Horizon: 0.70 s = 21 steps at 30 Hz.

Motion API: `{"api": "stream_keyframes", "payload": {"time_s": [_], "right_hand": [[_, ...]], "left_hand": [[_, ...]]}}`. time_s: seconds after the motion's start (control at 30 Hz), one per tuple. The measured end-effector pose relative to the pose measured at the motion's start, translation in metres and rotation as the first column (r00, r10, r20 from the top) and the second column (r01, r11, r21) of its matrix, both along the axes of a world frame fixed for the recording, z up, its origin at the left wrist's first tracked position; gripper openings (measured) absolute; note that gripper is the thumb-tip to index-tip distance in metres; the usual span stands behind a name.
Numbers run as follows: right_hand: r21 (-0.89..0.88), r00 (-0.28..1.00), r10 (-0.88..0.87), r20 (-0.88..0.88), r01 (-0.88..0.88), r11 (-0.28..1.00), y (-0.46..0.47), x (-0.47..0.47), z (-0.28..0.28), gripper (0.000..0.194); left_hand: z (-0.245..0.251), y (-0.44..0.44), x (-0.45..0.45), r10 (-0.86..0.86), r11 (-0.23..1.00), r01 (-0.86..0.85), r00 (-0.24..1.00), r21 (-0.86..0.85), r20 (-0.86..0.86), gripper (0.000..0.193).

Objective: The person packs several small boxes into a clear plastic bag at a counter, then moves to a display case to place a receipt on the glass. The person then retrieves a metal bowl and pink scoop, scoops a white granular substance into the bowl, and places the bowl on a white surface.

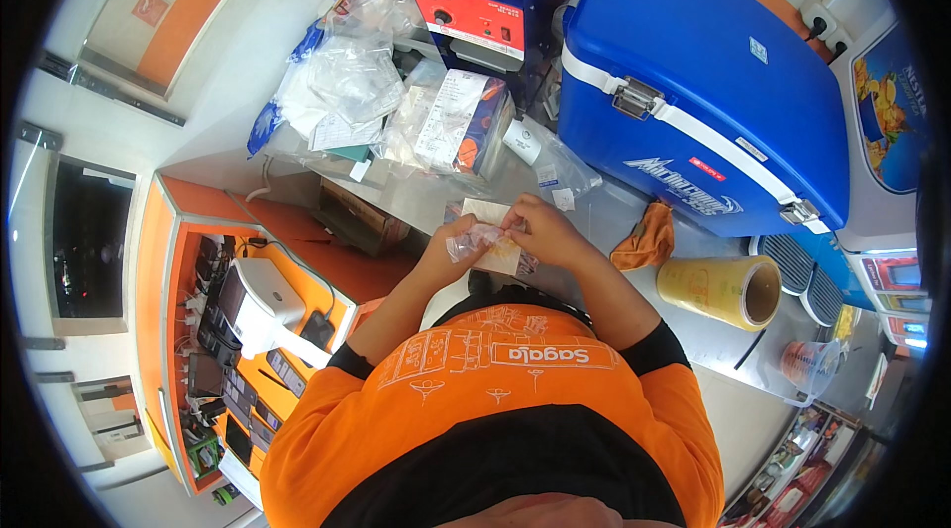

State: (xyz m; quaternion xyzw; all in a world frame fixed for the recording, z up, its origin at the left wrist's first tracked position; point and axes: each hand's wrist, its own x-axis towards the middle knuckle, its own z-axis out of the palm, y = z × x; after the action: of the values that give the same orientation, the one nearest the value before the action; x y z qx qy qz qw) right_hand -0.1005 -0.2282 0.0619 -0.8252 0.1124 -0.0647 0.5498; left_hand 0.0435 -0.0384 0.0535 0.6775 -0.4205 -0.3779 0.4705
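Both hands meet over the near edge of the steel counter [579,231]. Between the fingers of my left hand [455,242] is a small clear plastic bag [469,242], its left end hanging loose. My right hand [536,229] pinches the same bag from the other side, fingertips close to those of the left. Under the hands lies a pale paper sheet [507,257] with yellowish marks, on top of a darker printed piece [528,262]. The bag's contents are too small to tell.
Beyond the hands stand a box with a printed slip [453,119], heaped plastic bags [349,75] and a cup sealer [475,19]. A blue cooler box [698,97], a brown cloth [646,237] and a cling film roll [698,289] are to the right. Left is a shelf with a printer [264,298].
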Motion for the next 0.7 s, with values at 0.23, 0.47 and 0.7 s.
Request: {"api": "stream_keyframes", "payload": {"time_s": [0.23, 0.47, 0.7], "right_hand": [[-0.224, 0.99, -0.137, 0.017, 0.138, 0.965, 0.007, -0.012, 0.004, 0.009], [-0.391, 0.978, -0.07, -0.198, -0.013, 0.92, 0.058, -0.041, 0.027, 0.017], [-0.253, 0.993, 0.104, -0.057, -0.115, 0.961, 0.034, -0.037, 0.01, 0.013]], "left_hand": [[0.003, -0.001, -0.009, 0.15, 0.988, -0.155, 0.969, -0.01, -0.197, 0.015], [-0.004, -0.005, -0.013, 0.205, 0.979, -0.204, 0.971, 0.015, -0.12, 0.011], [0.028, -0.021, -0.02, 0.245, 0.963, -0.25, 0.968, 0.103, 0.057, 0.021]]}}
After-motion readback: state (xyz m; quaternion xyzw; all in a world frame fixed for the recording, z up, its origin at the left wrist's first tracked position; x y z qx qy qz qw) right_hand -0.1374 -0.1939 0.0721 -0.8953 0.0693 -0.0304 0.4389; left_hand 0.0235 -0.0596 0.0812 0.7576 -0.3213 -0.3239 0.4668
